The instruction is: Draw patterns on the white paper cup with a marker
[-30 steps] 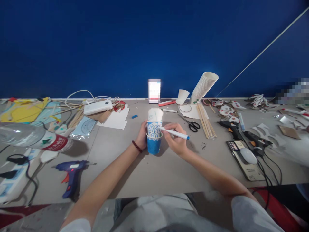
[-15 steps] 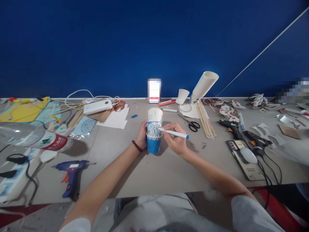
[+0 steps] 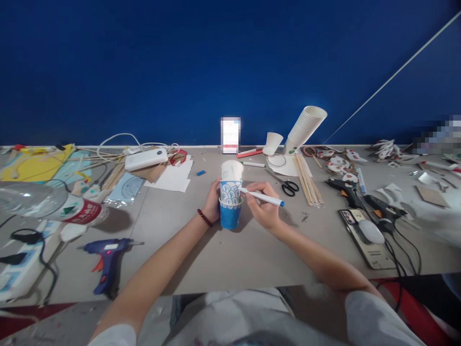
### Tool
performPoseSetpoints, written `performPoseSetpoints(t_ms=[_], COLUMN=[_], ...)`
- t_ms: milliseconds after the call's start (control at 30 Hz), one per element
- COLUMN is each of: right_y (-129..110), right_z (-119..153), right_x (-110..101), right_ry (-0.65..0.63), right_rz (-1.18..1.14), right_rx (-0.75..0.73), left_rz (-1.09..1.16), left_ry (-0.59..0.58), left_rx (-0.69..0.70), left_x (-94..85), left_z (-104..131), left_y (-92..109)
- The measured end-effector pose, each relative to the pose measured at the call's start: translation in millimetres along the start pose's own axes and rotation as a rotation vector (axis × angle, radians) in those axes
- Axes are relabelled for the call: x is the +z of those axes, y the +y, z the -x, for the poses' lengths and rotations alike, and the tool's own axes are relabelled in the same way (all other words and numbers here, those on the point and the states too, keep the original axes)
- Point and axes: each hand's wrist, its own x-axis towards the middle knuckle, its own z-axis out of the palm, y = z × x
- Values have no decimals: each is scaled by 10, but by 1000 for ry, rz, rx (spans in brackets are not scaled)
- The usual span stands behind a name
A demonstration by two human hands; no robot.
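Note:
In the middle of the head view stand nested paper cups [image 3: 230,215], the lower one solid blue, the part above it white with blue scale-like drawings, and a plain white top. My left hand [image 3: 213,204] is closed round their left side, its fingers partly hidden behind them. Between the fingertips of my right hand [image 3: 262,206] is a white marker [image 3: 265,197] with a blue end. Its tip points left, at the right edge of the patterned part; whether it touches I cannot tell.
Scissors [image 3: 287,186], wooden sticks [image 3: 308,180] and a tilted stack of white cups [image 3: 306,129] lie to the right. A phone [image 3: 367,245] and black glue guns [image 3: 383,211] are further right. On the left are a blue glue gun [image 3: 107,257], a bottle [image 3: 68,207] and a power strip [image 3: 27,262].
The marker and my right hand have shifted slightly to the right, so the tip is now at the patterned part's edge rather than over its face. My left hand keeps its hold.

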Motion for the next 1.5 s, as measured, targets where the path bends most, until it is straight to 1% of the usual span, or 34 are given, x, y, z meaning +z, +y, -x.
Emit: performPoseSetpoints(t_ms=[100,300,433,700,867,1133,1333,1500], right_y=[1,-17,-12,12,1,3,11,-8], right_z=[-1,-4,1,-1,-7,9,6,-14], right_x=[2,1,-1,-8,-5,-2,-8,-6], right_ry=[3,-14,-23,-16,-11,-29,-24,6], right_rz=[10,6,16,-40,-19,-24,-9,-43], right_rx=[-2,-30,-41,-27,-10,-37,-32,-31], left_rz=[-11,-40,-33,-8,-5,-26,-31,-10], left_ry=[-5,59,72,37,19,46,36,6], left_rx=[15,48,48,8,9,47,59,27], left_x=[-10,-21,-17,-19,-48,15,-15,17], left_z=[-5,-17,-19,-9,-24,-15,-16,11], left_y=[-7,-13,-10,2,-8,-18,-18,-12])
